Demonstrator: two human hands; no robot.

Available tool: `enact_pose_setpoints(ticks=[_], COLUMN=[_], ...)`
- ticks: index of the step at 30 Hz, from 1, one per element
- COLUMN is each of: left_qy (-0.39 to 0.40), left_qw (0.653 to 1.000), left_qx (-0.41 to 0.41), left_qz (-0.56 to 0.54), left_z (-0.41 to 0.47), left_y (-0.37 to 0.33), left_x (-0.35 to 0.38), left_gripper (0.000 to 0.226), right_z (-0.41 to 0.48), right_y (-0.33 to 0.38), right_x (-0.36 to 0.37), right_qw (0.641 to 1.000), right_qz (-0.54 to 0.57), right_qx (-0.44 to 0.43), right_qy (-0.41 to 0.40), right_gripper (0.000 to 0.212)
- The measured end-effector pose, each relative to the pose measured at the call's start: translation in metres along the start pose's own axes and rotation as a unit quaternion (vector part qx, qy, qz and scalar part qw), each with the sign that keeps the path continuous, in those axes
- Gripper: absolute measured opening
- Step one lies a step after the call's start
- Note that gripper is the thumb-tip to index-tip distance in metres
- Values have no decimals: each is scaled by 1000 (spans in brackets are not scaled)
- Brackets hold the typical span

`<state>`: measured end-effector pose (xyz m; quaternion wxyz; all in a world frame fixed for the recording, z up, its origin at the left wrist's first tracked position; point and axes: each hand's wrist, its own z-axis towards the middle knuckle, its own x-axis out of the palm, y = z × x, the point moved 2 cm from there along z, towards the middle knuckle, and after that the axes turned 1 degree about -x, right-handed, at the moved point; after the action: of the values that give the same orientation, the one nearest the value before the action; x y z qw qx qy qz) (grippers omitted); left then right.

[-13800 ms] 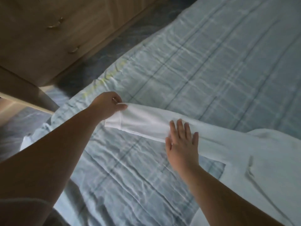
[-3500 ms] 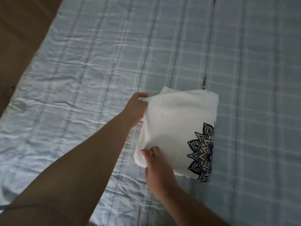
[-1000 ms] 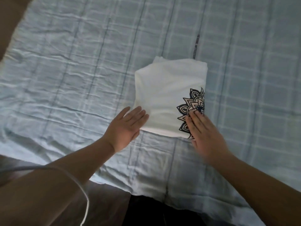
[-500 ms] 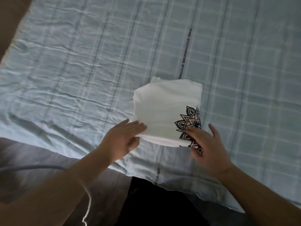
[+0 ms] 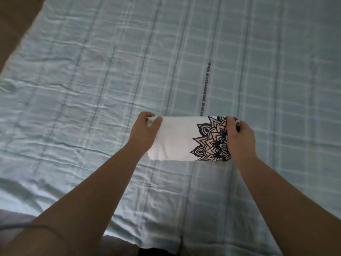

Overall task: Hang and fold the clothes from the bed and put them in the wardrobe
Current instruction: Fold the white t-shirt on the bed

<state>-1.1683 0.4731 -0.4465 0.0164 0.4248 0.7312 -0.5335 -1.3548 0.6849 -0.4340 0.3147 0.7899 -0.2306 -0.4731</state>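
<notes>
Two hands hold a folded white shirt on a big bed.

The shirt (image 5: pixel 177 139) is folded small and lies near the middle of the bed (image 5: pixel 92 80), with a dark flower pattern (image 5: pixel 212 141) on its right end. The left hand (image 5: pixel 144 131) grips the left end of the shirt, with the thumb on top. The right hand (image 5: pixel 239 139) grips the right end, over the pattern. The bed has a light blue sheet with thin lines that cross to make squares. The sheet is wrinkled, most of all on the left side. A brown wooden thing (image 5: pixel 13 19) shows at the top left corner. At the bottom left a thin grey cord (image 5: pixel 24 226) crosses the left arm.
</notes>
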Motion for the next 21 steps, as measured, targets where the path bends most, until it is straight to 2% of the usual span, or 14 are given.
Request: enact_pose_setpoints(ticks=[3,5,7,9,10,12,14,15,17,19,21], left_qy=[-13,-31,-70,-81,-56,21,68,76,77,69,77], left_qw=[998,998,989,940,906,852,827,823,821,818,817], left_qx=[-47,-38,85,253,316,371,359,346,333,330,329], left_qz=[26,43,100,214,275,370,427,443,457,466,468], left_z=[12,14,7,-8,-17,-33,-40,-39,-31,-22,-17], left_y=[5,3,-5,-14,-16,-13,-3,1,6,7,8], left_x=[10,14,15,19,24,39,51,56,60,62,64], left_gripper=[35,41,44,47,49,50,52,52,53,55,58], right_z=[23,32,35,33,30,19,4,-5,-23,-33,-32], right_y=[-3,-3,-2,1,3,9,18,23,24,12,-8], right_x=[15,22,26,26,25,17,9,8,15,23,29], right_qw=[995,989,983,980,981,981,949,925,876,833,817], right_qz=[-79,-126,-159,-179,-178,-189,-252,-281,-335,-398,-440], right_qx=[55,79,86,82,76,8,-158,-236,-347,-382,-362], right_qy=[15,22,17,7,-1,-46,-102,-94,-22,52,91], right_gripper=[56,60,62,55,50,43,45,46,49,55,60])
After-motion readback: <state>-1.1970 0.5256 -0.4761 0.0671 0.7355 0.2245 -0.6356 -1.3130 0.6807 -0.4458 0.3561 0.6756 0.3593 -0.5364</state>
